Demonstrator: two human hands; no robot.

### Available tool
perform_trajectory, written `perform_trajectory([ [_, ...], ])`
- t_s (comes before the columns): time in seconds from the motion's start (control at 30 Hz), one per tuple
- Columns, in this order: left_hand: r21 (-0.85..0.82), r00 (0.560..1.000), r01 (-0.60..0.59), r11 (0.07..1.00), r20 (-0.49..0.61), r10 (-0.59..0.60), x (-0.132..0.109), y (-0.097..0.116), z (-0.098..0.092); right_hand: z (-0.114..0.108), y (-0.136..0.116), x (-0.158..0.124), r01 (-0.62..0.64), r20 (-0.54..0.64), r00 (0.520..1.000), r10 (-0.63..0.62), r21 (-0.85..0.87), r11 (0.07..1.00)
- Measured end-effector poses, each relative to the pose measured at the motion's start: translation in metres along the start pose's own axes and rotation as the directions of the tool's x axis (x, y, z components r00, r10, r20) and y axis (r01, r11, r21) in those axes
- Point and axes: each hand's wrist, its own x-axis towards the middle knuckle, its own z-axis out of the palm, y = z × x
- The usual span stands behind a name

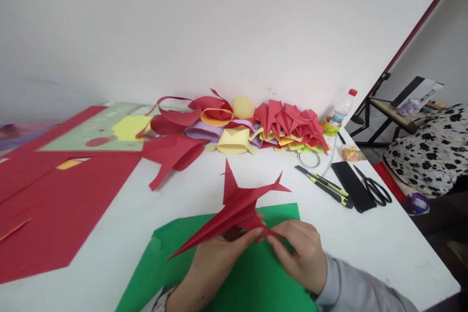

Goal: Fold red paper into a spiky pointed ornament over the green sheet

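A folded red paper airplane (237, 207) is held above a green sheet of paper (281, 273), its long nose pointing to the lower left and its forked tail to the upper right. My left hand (219, 256) grips it from below, thumb on the near wing and the other fingers partly hidden under the paper. With thumb and forefinger, my right hand (302, 251) pinches the tip of that near wing. The far wing (230, 184) stands up, with a small nick near its tip.
Several folded paper pieces (234, 140) lie along the wall. At right are a utility knife (325, 186), black case (353, 186), scissors (376, 190), tape roll (308, 159) and bottle (341, 108). Large red sheets (73, 224) cover the left side. A person in floral clothing (435, 151) is beyond the table.
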Motion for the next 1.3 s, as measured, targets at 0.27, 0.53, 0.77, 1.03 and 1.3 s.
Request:
perform_trajectory([
  [0.27,0.262,0.998,0.038,0.964,-0.054,-0.025,0.001,-0.01,-0.003,0.013,-0.005,-0.001,-0.55,0.112,0.832,0.543,0.29,0.783],
  [0.53,0.254,0.995,0.009,0.967,-0.094,0.015,0.001,-0.012,0.001,0.023,-0.007,0.005,-0.773,0.291,0.523,0.801,0.558,0.303],
  [0.77,0.227,0.994,0.013,0.974,-0.112,0.012,0.002,-0.014,0.0,0.022,-0.006,0.012,-0.77,0.396,0.436,0.809,0.629,0.107],
  [1.03,0.228,0.993,0.033,0.973,-0.117,-0.006,0.005,-0.017,0.002,0.023,-0.002,0.011,-0.777,0.388,0.445,0.807,0.615,0.132],
  [1.3,0.173,0.997,0.004,0.985,-0.076,0.009,0.003,-0.008,0.003,0.022,0.001,0.013,-0.769,0.389,0.468,0.793,0.622,0.148],
])
